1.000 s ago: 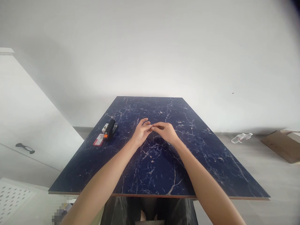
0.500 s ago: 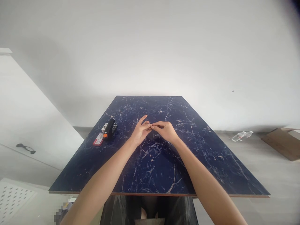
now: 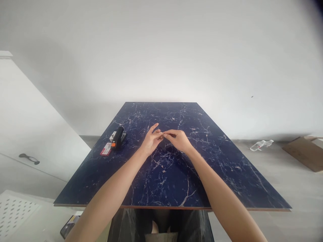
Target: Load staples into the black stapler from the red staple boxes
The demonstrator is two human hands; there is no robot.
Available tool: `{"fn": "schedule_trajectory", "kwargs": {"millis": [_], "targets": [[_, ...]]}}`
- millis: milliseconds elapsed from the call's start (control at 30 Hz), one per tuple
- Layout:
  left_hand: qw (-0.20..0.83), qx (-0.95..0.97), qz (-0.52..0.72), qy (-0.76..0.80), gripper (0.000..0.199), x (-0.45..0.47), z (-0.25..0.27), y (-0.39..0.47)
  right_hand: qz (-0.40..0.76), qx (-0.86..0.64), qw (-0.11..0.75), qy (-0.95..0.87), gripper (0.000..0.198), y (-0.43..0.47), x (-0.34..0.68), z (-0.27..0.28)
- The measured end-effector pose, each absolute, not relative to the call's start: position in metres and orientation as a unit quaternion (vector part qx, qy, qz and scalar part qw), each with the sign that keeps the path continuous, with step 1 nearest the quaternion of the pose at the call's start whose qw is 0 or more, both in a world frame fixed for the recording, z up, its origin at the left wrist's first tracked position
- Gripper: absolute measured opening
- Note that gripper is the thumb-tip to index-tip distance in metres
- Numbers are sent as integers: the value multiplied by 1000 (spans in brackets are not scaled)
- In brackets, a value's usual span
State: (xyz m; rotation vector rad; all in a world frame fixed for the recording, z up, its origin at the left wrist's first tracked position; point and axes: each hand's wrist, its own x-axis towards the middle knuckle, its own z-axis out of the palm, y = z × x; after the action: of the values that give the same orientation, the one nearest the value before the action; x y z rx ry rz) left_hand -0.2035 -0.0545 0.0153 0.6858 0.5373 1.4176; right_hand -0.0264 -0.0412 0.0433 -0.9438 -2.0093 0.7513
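Over the middle of the dark blue marbled table (image 3: 166, 191), my left hand (image 3: 152, 139) and my right hand (image 3: 178, 138) meet at the fingertips. My left thumb and index finger are pinched together, while another finger stretches away from them. The right thumb and index finger close in a pinch at the same spot. Whatever lies between the fingertips is too small to make out. To the left of my hands stands a black stapler (image 3: 117, 138) with an orange patch. Beside it lie a red and white small box (image 3: 106, 149) and a white small box (image 3: 112, 135).
A white cabinet with a dark handle (image 3: 29, 159) stands at the left. Behind the table is a pale wall (image 3: 161, 50). On the floor at the right lie a clear plastic bottle (image 3: 261, 145) and a cardboard box (image 3: 302, 153).
My hands keep nearly the same pinch at the same place, with only a slight shift of the right fingertips. The view has tilted very slightly.
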Motion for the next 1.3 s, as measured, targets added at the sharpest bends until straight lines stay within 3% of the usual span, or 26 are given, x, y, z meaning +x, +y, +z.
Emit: {"fn": "schedule_trajectory", "kwargs": {"millis": [1300], "targets": [[673,321,624,234,67,-203,11,-51,407,-342,383,-756,22,-33,-28,31]]}}
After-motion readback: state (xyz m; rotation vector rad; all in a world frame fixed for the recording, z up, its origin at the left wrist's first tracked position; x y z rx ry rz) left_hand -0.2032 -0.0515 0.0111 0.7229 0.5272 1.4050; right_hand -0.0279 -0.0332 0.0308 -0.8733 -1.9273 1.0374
